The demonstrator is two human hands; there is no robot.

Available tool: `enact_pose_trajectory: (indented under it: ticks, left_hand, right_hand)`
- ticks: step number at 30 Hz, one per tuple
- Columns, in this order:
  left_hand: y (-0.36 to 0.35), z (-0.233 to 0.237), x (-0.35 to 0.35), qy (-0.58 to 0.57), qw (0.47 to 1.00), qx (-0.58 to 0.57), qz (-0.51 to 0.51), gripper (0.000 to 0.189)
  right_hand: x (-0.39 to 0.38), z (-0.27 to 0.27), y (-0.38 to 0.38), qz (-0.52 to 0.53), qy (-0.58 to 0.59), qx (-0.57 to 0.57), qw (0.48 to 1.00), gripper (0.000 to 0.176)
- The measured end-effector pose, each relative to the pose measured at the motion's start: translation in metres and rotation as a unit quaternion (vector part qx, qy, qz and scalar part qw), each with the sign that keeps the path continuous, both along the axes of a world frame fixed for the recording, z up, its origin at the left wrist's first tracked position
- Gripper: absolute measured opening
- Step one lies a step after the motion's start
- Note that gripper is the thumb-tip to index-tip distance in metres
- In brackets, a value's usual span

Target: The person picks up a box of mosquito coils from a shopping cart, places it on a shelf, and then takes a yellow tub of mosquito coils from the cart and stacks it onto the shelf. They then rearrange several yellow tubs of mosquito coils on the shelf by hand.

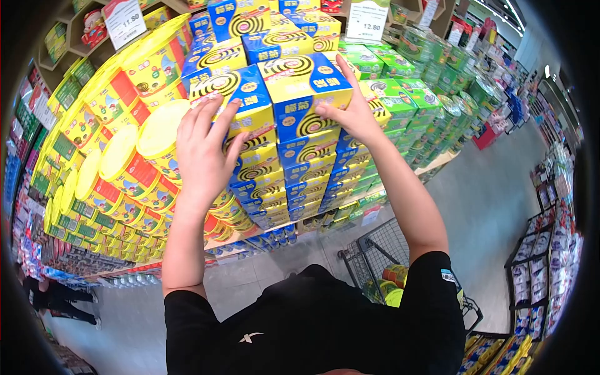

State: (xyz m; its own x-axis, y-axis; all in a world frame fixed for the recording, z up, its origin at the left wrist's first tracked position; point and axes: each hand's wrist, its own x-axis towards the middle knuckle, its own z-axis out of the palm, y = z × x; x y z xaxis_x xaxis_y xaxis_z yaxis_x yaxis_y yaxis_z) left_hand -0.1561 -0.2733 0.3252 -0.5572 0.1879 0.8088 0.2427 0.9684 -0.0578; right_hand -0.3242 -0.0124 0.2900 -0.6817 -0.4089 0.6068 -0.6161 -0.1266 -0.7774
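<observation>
Blue and yellow mosquito coil boxes, printed with a black spiral, stand in tall stacks in front of me. My right hand [355,107] grips the right end of the top box [306,87] of the middle stack, thumb on its front face and fingers along its side. That box rests on the stack below it. My left hand [206,140] lies with spread fingers against the neighbouring box [240,94] on the left stack, touching its top and front. More coil boxes [278,44] are piled behind these two.
Yellow tubs [119,156] are stacked on the left. Green boxes [400,100] and green cans [450,119] stand on the right. Price signs [365,22] rise behind. A shopping cart [375,250] with yellow and green containers is by my right side. Another person's legs [62,300] show at lower left.
</observation>
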Motion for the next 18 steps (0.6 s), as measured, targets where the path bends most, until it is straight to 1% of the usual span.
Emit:
enact_pose_trajectory:
  ticks: [1,3,4,5,7,8,9,10,11,12,13,15,16,17,18]
  left_hand:
    - [0.001,0.001,0.002,-0.007,1.000,-0.002,0.006,0.056]
    - [0.004,0.002,0.005,-0.018,1.000,-0.006,0.019,0.059]
    - [0.007,-0.001,0.006,-0.019,0.999,-0.010,0.049,0.064]
    - [0.012,-0.003,0.009,-0.002,0.999,0.008,0.036,0.064]
    - [0.025,-0.007,0.014,0.031,0.999,0.044,0.010,0.064]
    - [0.030,-0.014,0.019,0.049,0.996,0.065,-0.038,0.063]
    - [0.035,-0.023,0.024,0.048,0.989,0.084,-0.109,0.062]
    - [0.040,-0.036,0.029,0.045,0.977,0.102,-0.179,0.060]
    - [0.048,-0.056,0.034,-0.009,0.959,0.127,-0.255,0.061]
    - [0.057,-0.076,0.039,-0.060,0.933,0.151,-0.322,0.061]
    - [0.069,-0.091,0.041,-0.145,0.916,0.125,-0.354,0.066]
    - [0.089,-0.122,0.042,-0.320,0.863,0.054,-0.387,0.074]
    - [0.094,-0.139,0.039,-0.405,0.827,0.010,-0.390,0.079]
    - [0.097,-0.162,0.042,-0.471,0.804,-0.035,-0.362,0.077]
    - [0.099,-0.185,0.047,-0.534,0.773,-0.079,-0.333,0.075]
  right_hand:
    - [0.011,0.001,0.001,-0.006,-0.039,-0.035,0.999,0.120]
    - [0.013,-0.014,0.008,-0.102,0.040,-0.018,0.994,0.125]
    - [0.032,-0.010,0.013,-0.124,0.042,-0.027,0.991,0.123]
    - [0.045,-0.017,0.021,-0.183,0.058,-0.011,0.981,0.108]
    - [0.074,-0.043,0.041,-0.200,0.045,-0.032,0.978,0.085]
    - [0.095,-0.054,0.049,-0.209,0.017,-0.037,0.977,0.077]
    - [0.116,-0.065,0.059,-0.219,-0.010,-0.041,0.975,0.068]
    - [0.131,-0.091,0.072,-0.247,-0.007,0.016,0.969,0.062]
    - [0.143,-0.123,0.087,-0.269,-0.004,0.076,0.960,0.056]
    - [0.156,-0.150,0.100,-0.277,-0.030,0.118,0.953,0.052]
    - [0.171,-0.179,0.112,-0.280,-0.056,0.160,0.945,0.047]
    - [0.206,-0.254,0.141,-0.317,-0.178,0.263,0.893,0.041]
    - [0.227,-0.299,0.159,-0.318,-0.182,0.299,0.881,0.044]
    - [0.253,-0.352,0.178,-0.339,-0.176,0.382,0.842,0.053]
    - [0.282,-0.388,0.192,-0.322,-0.282,0.420,0.800,0.064]
